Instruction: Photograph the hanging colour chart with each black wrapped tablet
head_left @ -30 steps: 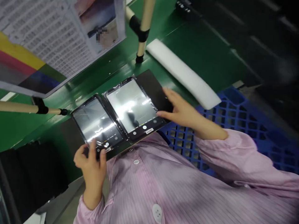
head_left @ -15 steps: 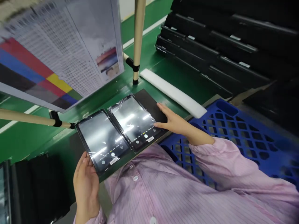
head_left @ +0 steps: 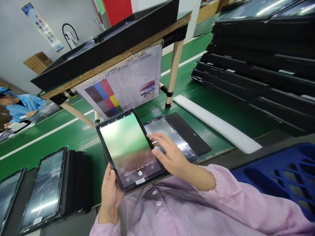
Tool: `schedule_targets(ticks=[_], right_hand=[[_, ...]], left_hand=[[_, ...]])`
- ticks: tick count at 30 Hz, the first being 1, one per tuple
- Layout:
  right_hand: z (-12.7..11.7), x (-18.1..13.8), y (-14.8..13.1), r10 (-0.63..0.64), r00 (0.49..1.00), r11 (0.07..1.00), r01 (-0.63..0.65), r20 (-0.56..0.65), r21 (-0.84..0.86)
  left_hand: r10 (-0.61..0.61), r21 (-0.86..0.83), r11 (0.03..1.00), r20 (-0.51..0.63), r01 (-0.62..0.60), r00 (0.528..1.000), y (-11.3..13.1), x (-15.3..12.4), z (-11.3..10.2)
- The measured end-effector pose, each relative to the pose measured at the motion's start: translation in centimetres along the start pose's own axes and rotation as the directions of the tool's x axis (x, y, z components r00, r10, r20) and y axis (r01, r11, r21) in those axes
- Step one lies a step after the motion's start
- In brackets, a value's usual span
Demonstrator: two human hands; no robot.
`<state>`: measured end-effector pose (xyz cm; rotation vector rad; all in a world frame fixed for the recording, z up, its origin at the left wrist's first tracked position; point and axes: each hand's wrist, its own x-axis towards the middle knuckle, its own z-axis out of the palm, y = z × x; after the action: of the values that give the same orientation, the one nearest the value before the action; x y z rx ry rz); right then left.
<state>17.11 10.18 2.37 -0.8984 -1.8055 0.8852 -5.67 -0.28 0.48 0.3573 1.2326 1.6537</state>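
My left hand (head_left: 110,193) grips the lower left corner of a black tablet (head_left: 128,147) and holds it tilted up off the bench, its screen showing a green camera picture. My right hand (head_left: 169,155) has its fingers spread at the tablet's right edge, touching it. Behind that hand a second tablet (head_left: 169,131) in clear film lies flat on a black mat (head_left: 190,132). A printed colour test chart (head_left: 123,85) hangs under a wooden shelf just beyond.
A white foam strip (head_left: 216,123) lies on the green bench (head_left: 216,98). Stacked black trays (head_left: 261,55) fill the right. A blue plastic crate (head_left: 285,170) sits at lower right. More tablets (head_left: 46,186) stand at lower left. A person in blue (head_left: 22,106) works far left.
The left tablet has been lifted off the mat and tilted toward the chart. My right hand moved from the mat to its right edge. The view swung upward.
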Motion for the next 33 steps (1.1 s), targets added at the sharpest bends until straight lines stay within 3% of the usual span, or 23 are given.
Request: schedule_targets(ticks=[3,6,8,10,12,15,17,20,33], right_hand=[[0.3,0.8,-0.6,0.087,0.991,0.943,-0.047,-0.105,0.329],[0.7,2.1,-0.7,0.224,0.974,0.763,-0.153,-0.034,0.628],[0.8,3.0,-0.8,0.262,0.965,0.644,-0.196,0.027,0.739],[0.8,3.8,-1.0,0.265,0.960,0.584,-0.230,0.085,0.778],[0.6,4.3,-1.2,0.256,0.957,0.565,-0.262,0.136,0.783],[0.3,4.3,-1.5,0.252,0.954,0.570,-0.283,0.164,0.771],[0.1,4.1,-1.5,0.259,0.954,0.581,-0.281,0.154,0.764],[0.1,3.8,-1.4,0.278,0.952,0.582,-0.274,0.129,0.765],[0.4,3.2,-1.0,0.279,0.955,0.611,-0.260,0.104,0.748]], left_hand=[[0.122,-0.035,0.992,0.030,-0.121,0.992,1.1,0.0,1.3],[0.282,-0.011,0.959,0.057,-0.282,0.958,1.1,0.3,3.0],[0.459,0.057,0.886,0.034,-0.460,0.888,0.5,0.4,3.9],[0.641,0.215,0.736,0.085,-0.642,0.763,-0.3,0.2,4.5],[0.727,0.428,0.519,0.233,-0.740,0.645,-1.0,-0.2,4.6],[0.725,0.667,0.212,0.383,-0.715,0.572,-1.5,-0.8,4.7],[0.735,0.740,0.103,0.394,-0.665,0.552,-1.6,-1.1,4.9],[0.740,0.782,0.034,0.399,-0.623,0.541,-1.7,-1.4,5.3],[0.737,0.808,0.053,0.365,-0.587,0.568,-2.0,-1.6,5.5]])
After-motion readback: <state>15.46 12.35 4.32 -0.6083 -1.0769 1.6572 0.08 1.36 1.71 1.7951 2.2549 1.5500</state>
